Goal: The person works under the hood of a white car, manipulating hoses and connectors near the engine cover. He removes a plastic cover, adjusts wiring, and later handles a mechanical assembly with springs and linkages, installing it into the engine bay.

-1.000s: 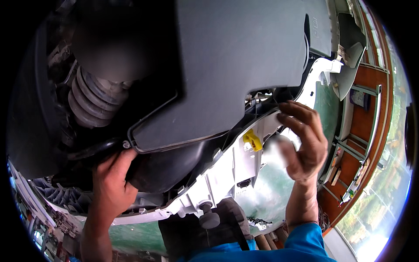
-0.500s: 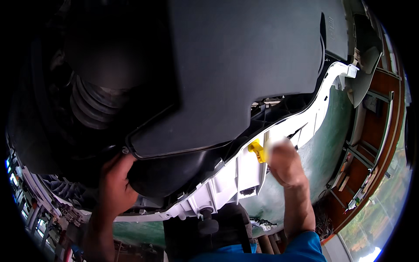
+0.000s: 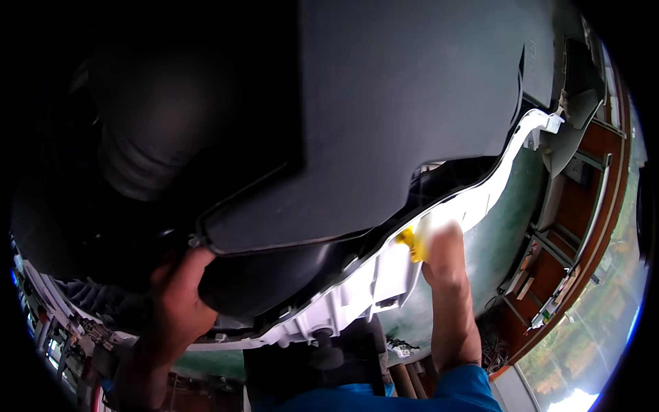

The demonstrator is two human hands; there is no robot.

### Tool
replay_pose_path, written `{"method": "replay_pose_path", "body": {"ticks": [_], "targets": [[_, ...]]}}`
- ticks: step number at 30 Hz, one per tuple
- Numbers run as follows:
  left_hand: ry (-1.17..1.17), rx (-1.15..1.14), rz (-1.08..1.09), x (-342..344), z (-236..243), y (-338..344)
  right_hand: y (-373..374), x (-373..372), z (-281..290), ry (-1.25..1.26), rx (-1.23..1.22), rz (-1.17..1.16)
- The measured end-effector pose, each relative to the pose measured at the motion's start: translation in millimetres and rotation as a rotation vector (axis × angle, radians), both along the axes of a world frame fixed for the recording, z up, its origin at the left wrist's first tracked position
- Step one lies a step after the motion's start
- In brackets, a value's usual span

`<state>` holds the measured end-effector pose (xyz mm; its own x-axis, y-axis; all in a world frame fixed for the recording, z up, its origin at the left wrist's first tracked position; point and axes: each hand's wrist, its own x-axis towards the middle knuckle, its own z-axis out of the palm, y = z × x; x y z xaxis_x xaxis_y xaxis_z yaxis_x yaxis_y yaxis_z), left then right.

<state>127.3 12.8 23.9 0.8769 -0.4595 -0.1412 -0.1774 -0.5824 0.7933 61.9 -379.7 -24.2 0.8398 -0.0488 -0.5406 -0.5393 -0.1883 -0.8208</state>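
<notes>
I look up at the underside of a car. A large dark grey under-panel fills the upper view. My left hand grips the rim of a lower black cover, its fingertips just below a small bolt. My right hand, blurred by motion, is raised against the white bumper edge. Its fingers are closed on a small yellow piece that sticks out to the hand's left.
A ribbed rubber boot sits in deep shadow at the upper left. A green floor and brown-red steel lift frames show at the right. Cluttered shelving lies along the lower left rim. My blue sleeve is at the bottom.
My right hand, open and clear of the bumper a second ago, moved left and up onto the yellow piece. The view shifted closer under the panel. My left hand stayed on the cover's rim.
</notes>
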Motion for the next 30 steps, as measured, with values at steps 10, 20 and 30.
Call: {"method": "replay_pose_path", "body": {"ticks": [10,20,30], "targets": [[0.233,0.112,0.058,2.2,14.1,-0.6,-12.2,83.2,77.2,-0.769,-0.562,0.477],[0.429,0.162,0.123,13.6,19.7,-7.1,-23.3,124.4,80.1,-0.704,-0.585,0.860],[0.378,0.137,0.167,8.4,17.6,-10.6,11.9,154.6,72.3,-0.560,-0.155,1.248]]}}
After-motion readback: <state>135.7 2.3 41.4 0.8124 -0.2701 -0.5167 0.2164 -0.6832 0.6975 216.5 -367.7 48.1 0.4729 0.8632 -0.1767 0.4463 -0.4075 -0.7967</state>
